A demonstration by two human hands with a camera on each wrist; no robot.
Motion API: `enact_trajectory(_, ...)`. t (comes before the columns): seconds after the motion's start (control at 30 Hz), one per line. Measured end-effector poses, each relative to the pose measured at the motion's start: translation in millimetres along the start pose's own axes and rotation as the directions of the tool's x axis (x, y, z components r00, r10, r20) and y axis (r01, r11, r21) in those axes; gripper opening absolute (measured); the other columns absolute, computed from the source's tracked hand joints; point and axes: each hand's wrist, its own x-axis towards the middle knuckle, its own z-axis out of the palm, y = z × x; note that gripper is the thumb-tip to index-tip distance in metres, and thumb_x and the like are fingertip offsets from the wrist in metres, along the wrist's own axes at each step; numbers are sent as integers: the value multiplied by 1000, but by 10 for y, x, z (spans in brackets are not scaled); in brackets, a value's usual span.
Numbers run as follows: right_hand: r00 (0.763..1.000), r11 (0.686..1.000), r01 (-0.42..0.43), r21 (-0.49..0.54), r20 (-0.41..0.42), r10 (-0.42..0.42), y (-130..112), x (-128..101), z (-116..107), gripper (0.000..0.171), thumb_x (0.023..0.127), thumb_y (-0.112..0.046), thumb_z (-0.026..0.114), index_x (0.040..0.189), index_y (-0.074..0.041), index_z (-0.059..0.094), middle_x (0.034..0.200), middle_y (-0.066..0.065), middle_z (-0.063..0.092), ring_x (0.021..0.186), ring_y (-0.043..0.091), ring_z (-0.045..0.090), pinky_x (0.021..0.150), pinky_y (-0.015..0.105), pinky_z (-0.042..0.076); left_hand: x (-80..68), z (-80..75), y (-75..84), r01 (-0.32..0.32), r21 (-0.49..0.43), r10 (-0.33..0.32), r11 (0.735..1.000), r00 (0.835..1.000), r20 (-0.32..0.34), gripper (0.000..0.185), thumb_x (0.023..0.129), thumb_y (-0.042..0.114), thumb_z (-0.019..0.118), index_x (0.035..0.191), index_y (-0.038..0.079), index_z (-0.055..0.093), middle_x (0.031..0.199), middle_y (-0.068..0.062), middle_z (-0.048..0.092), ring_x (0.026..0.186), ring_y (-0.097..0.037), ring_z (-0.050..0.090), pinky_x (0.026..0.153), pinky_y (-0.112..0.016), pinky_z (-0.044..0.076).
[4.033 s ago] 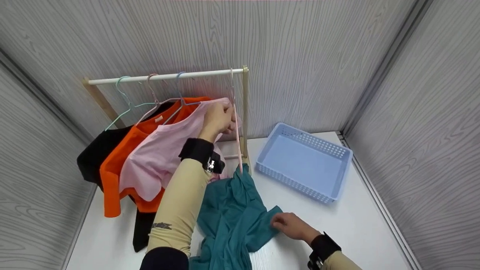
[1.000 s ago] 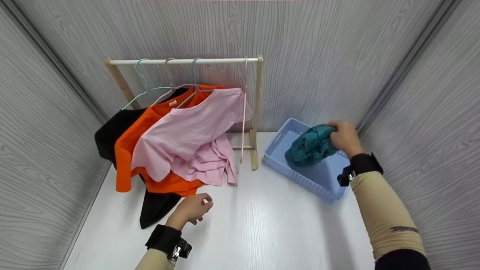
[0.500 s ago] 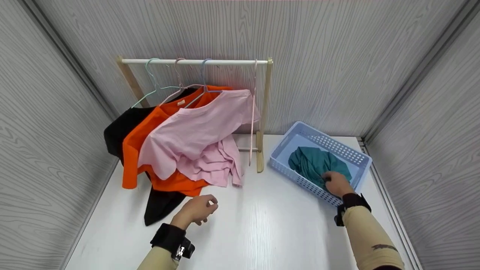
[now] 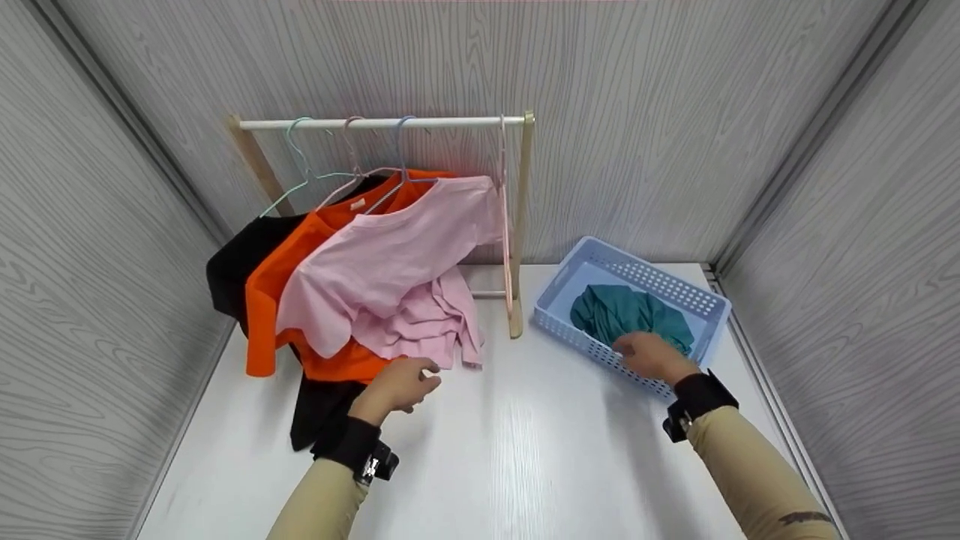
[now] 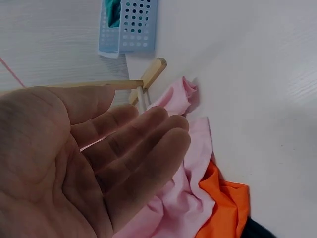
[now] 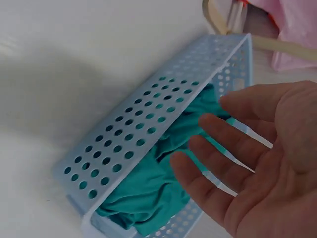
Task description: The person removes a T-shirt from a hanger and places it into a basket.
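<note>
A crumpled teal garment (image 4: pixel 628 313) lies inside the light blue perforated basket (image 4: pixel 660 282) at the right of the white table. My right hand (image 4: pixel 643 354) hovers at the basket's near rim, palm bare and fingers (image 6: pixel 213 158) spread and straight, holding nothing. My left hand (image 4: pixel 405 381) is open beside the hem of the pink shirt (image 4: pixel 390 262), its fingers (image 5: pixel 143 144) relaxed and empty. The pink shirt, an orange shirt (image 4: pixel 300 247) and a black garment (image 4: pixel 240 262) hang from hangers on the wooden rack (image 4: pixel 375 122).
An empty pink hanger (image 4: pixel 506 225) hangs at the rack's right end, by the upright post (image 4: pixel 519 225). Grey wood-grain walls close in the table on three sides. The black garment's tail (image 4: pixel 315 412) drapes onto the table near my left wrist.
My right hand dropped the teal garment into the basket, let go and drew back to the near rim. My left hand slid forward towards the pink shirt's hem.
</note>
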Motion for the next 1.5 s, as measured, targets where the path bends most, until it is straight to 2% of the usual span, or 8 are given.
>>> enact_trajectory(0.3,991,989,127,-71,60,-123,-588,-48,60,35,93,-12,60,125,0,62,124,19,65,116,37,60,98,52,49,94,-436,247,-29,95,28,995,999,16,38,94,22,60,128,4,61,114,-19,68,82,-26,68,59,-35,58)
enact_trajectory(0.5,990,990,127,-69,74,-122,-794,-95,97,35,92,-13,63,126,-3,61,122,18,66,116,36,60,97,51,49,58,-976,329,-14,149,13,989,1000,7,45,94,23,60,134,2,55,121,-21,64,86,-28,68,69,-34,58)
enact_trajectory(0.7,990,993,114,-31,87,-111,-796,-71,166,35,92,-14,63,125,-3,61,122,18,66,115,36,60,96,51,49,-23,-1595,336,2,202,27,979,990,-142,49,95,23,56,137,-1,49,127,-25,60,103,-37,62,90,-48,54)
enact_trajectory(0.9,989,992,123,-4,87,-122,-735,-77,205,35,92,-14,63,125,-2,61,120,19,66,114,37,60,96,51,49,-26,-1965,283,7,255,65,967,960,-274,51,95,24,55,139,1,49,139,-27,51,124,-47,49,106,-59,37)
enact_trajectory(1.1,989,993,113,31,91,-115,-669,-100,218,34,93,-14,63,125,-2,61,122,20,65,116,38,60,97,52,49,82,-2014,200,88,273,-14,958,965,-262,53,98,28,46,142,-2,42,138,-30,48,118,-49,49,102,-60,39)
enact_trajectory(1.23,990,992,103,67,90,-109,-617,-126,239,34,93,-14,62,124,-2,60,123,20,64,117,38,60,97,52,49,175,-1911,192,132,215,-82,968,971,-223,45,102,30,39,135,0,47,121,-26,55,93,-38,59,81,-45,51)
enact_trajectory(1.37,990,989,109,98,80,-117,-572,-150,241,33,93,-13,62,123,-1,61,122,21,65,115,38,60,95,52,50,248,-1822,257,130,193,-74,973,958,-276,40,104,31,39,123,1,56,100,-22,59,65,-27,61,58,-33,50)
enact_trajectory(1.5,991,988,98,121,78,-107,-537,-175,242,31,93,-12,62,122,-1,61,120,21,65,115,39,61,93,52,51,309,-1731,339,126,229,-37,965,933,-358,36,102,30,45,112,1,62,87,-20,61,55,-26,59,53,-33,48)
